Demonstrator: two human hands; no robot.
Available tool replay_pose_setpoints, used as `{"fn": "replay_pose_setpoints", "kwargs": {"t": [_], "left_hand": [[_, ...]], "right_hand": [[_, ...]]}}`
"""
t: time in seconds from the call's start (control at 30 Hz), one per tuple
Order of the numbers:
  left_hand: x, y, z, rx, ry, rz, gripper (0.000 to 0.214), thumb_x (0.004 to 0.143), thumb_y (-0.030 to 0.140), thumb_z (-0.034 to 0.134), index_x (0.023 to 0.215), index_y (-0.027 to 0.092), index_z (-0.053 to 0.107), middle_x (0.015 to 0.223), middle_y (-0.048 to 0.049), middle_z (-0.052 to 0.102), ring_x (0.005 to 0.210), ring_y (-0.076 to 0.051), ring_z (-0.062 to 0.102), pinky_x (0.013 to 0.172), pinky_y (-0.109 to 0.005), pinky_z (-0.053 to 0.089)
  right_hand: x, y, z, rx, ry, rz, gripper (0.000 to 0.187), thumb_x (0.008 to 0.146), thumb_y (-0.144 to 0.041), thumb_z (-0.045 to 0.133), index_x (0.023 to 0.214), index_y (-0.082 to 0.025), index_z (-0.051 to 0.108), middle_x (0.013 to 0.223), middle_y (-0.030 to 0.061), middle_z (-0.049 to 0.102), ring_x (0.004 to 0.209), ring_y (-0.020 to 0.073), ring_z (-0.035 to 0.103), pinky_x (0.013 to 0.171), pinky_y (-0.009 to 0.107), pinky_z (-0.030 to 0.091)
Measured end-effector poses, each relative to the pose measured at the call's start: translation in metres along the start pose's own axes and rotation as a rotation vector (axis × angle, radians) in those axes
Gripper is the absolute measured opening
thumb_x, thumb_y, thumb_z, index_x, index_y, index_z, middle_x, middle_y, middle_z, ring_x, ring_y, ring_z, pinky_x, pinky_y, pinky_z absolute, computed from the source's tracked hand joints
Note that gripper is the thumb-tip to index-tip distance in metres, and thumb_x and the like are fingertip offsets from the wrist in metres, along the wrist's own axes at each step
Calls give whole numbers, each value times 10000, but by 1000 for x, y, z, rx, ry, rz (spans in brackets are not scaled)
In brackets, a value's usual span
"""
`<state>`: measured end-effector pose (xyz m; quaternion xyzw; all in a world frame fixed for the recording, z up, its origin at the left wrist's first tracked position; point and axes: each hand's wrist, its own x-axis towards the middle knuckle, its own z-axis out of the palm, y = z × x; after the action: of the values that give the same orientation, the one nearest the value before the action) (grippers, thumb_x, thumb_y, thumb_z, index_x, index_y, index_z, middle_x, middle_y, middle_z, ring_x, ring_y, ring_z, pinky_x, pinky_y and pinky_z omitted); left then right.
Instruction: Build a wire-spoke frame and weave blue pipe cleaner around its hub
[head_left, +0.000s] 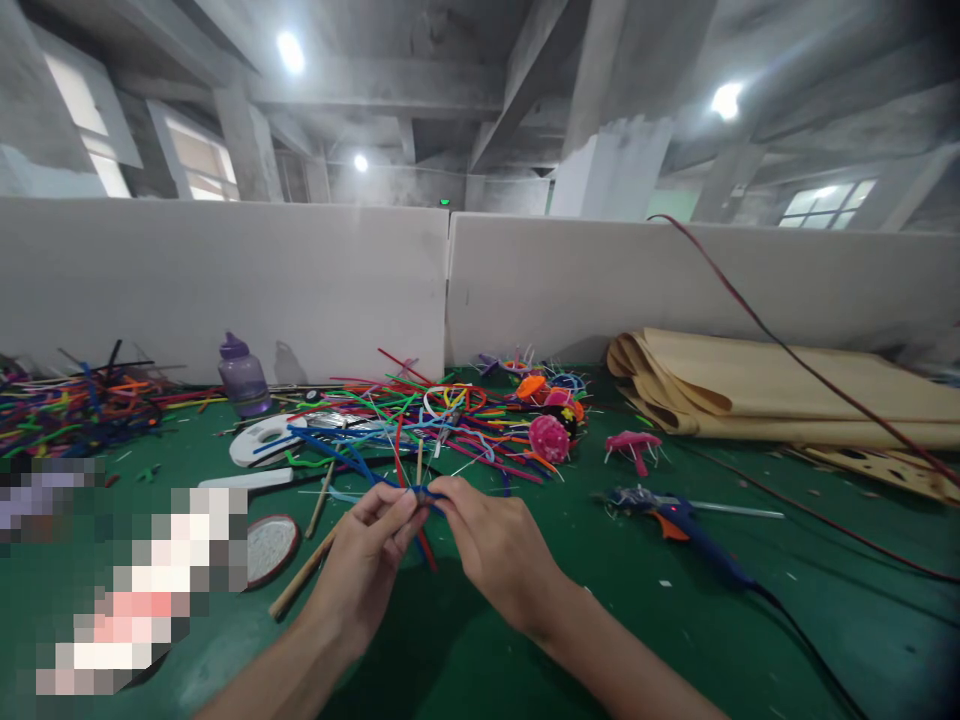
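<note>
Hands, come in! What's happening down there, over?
Left hand, right hand: both pinching. Thin blue fuzzy stem: held in both. Tangled pile of multicoloured fuzzy stems: just beyond. Blue glue gun with orange trigger: off right.

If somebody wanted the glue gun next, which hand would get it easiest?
Probably the right hand: the glue gun lies on that side, closer to it. The left hand is farther away, with the right one between. Both hands pinch a blue stick, so the right should let go first.
</note>
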<state>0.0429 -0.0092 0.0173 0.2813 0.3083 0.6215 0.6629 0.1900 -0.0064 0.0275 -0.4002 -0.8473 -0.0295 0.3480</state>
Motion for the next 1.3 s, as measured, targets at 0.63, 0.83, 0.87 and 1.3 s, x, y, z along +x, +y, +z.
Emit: {"fn": "replay_pose_setpoints", "kwargs": {"t": [0.63,0.83,0.87,1.3], "left_hand": [[-5,3,4,134,-34,10,93,666,213,721,710,159,660,753,10,628,736,-74,582,744,-166,487],[-7,3,2,287,-45,60,107,673,261,711,719,178,662,706,12,638,677,-94,583,695,-200,493],[-8,3,2,316,-42,69,107,682,269,702,733,182,666,715,11,644,684,-97,587,700,-201,493],[-14,12,-3,1016,-43,416,242,752,297,609,977,273,693,891,-25,715,809,-205,646,717,-290,495]], "right_hand": [[-2,-9,5,266,68,227,234,890,-247,386,1088,-233,510,650,-21,646,524,118,598,507,203,412],[2,-15,1,700,-8,431,176,865,-308,436,955,-211,553,479,-75,498,325,49,431,356,141,344],[2,-16,0,733,0,451,176,861,-312,442,944,-207,556,479,-76,495,314,45,419,338,137,328],[2,-3,-6,753,-2,497,203,845,-356,458,923,-184,534,483,-75,482,285,47,410,292,146,304]]}}
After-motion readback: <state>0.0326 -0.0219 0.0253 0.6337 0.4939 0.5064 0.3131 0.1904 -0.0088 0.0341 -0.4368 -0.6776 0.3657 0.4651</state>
